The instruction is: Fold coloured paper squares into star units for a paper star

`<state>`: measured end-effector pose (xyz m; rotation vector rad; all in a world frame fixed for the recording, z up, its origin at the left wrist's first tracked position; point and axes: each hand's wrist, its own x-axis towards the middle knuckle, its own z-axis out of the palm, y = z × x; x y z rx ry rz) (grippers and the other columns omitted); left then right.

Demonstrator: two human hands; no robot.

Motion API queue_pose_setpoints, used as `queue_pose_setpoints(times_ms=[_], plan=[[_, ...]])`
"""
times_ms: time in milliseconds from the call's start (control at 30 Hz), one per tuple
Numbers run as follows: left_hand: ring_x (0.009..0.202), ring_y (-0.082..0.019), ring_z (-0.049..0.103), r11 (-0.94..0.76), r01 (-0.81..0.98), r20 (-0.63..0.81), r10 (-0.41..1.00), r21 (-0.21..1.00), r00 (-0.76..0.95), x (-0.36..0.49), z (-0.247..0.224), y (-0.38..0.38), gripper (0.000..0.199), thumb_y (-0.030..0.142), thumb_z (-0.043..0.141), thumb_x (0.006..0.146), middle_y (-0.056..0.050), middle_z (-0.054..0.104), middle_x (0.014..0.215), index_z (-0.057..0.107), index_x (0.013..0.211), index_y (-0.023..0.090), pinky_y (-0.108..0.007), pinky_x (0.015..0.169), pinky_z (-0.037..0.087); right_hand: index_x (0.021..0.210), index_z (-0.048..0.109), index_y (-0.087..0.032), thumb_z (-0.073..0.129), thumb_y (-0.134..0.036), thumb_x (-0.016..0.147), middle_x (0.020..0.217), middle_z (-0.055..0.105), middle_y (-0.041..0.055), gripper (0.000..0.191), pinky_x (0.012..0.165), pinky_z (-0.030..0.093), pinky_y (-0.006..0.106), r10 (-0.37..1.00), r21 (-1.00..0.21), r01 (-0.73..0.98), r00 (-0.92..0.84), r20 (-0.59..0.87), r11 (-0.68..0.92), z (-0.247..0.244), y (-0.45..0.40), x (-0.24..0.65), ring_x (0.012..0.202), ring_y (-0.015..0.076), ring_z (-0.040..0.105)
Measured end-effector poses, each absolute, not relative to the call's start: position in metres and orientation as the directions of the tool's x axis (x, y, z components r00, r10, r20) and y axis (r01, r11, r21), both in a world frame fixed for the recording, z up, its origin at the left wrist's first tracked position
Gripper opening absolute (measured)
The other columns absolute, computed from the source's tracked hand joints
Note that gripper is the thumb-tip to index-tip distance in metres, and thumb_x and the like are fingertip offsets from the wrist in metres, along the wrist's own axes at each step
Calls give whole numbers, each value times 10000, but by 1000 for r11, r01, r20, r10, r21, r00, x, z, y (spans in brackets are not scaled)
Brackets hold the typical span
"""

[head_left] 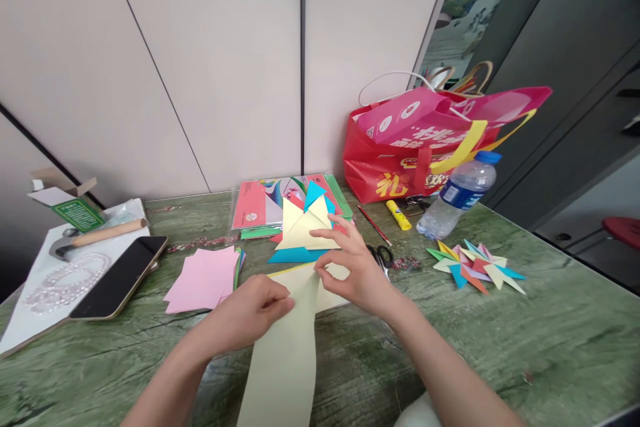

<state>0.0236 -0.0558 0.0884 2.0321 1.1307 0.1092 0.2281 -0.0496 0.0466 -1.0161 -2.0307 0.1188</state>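
A long sheet of pale yellow paper hangs between my hands and runs down past the bottom of the view. My left hand is closed on its left edge, thumb pressed against the curled fingers. With thumb and index finger, my right hand pinches the sheet's upper right corner; the other fingers are spread. Behind it, more pale yellow paper lies on the table, partly covered. Just beyond my right fingertips are folded paper pieces in pale yellow, blue and red.
Pink paper squares lie left, near a phone and hammer. Scissors, a pencil, a glue stick, a bottle, folded paper stars and a red bag stand or lie right.
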Motion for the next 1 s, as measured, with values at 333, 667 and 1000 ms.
queue_pose_setpoints(times_ms=[333, 667, 1000], plan=[[500, -94, 120, -124, 572, -297, 756, 811, 584, 19, 86, -50, 389, 383, 407, 820, 63, 152, 546, 228, 526, 201, -290, 469, 95, 888, 590, -179, 527, -400, 772, 832, 672, 83, 257, 768, 472, 394, 967, -969, 61, 73, 244, 240, 37, -36, 224, 823, 217, 616], [478, -93, 368, 95, 393, -315, 777, 914, 545, 26, 85, -52, 387, 445, 500, 749, 34, 455, 491, 490, 484, 162, -226, 487, 286, 682, 628, -139, 739, -356, 567, 605, 633, -3, 269, 499, 418, 236, 997, -956, -289, -65, -30, -47, 32, -45, 206, 509, 103, 529], [492, -97, 514, 266, 206, -332, 831, 942, 445, 27, 83, -50, 298, 333, 585, 720, 5, 601, 518, 595, 487, 147, -217, 531, 408, 777, 618, -152, 726, -372, 597, 629, 644, 2, 304, 517, 429, 243, 1000, -939, -343, 0, -19, -18, 34, -40, 215, 539, 122, 562]])
